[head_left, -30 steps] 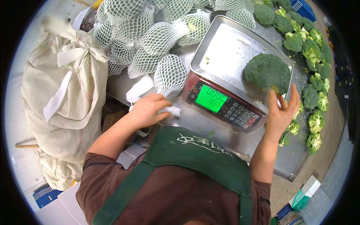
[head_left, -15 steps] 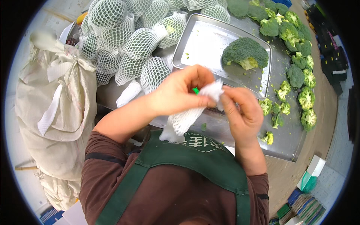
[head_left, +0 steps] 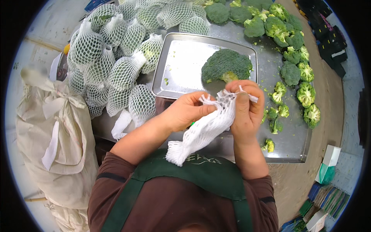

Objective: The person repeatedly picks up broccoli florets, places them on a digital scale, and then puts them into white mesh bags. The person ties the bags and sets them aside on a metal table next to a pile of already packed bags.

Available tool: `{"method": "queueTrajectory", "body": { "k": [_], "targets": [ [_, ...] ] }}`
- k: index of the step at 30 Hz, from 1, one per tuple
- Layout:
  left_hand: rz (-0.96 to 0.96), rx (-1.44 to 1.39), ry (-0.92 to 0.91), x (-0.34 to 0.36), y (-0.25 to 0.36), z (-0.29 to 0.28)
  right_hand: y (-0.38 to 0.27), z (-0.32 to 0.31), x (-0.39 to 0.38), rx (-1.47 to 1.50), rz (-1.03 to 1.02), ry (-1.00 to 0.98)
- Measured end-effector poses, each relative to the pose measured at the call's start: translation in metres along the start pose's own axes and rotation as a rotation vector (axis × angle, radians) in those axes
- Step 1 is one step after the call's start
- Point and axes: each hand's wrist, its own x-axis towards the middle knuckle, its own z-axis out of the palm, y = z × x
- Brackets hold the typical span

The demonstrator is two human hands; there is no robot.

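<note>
Both hands, left hand (head_left: 185, 112) and right hand (head_left: 247, 108), gripped 1 white foam net sleeve (head_left: 205, 129), pinching its mouth; 1 broccoli head (head_left: 226, 65) sat on 1 steel tray (head_left: 181, 65).

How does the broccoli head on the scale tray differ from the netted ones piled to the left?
The broccoli head on the steel tray is bare and dark green; the netted heads each wear a white foam mesh sleeve. It lies alone, while the netted heads are heaped together. Both look like whole heads of similar size. Both hands, left hand and right hand, hold an empty mesh sleeve.
</note>
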Motion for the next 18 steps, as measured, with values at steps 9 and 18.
{"method": "queueTrajectory", "body": {
  "k": [9,18],
  "targets": [
    [-0.002,-0.374,-0.132,0.012,0.006,0.013,-0.003,-0.050,-0.017,0.068,0.567,-0.394],
    [0.208,-0.241,-0.254,-0.024,0.011,0.012,-0.038,-0.069,-0.028,0.146,0.907,-0.412]
  ]
}}
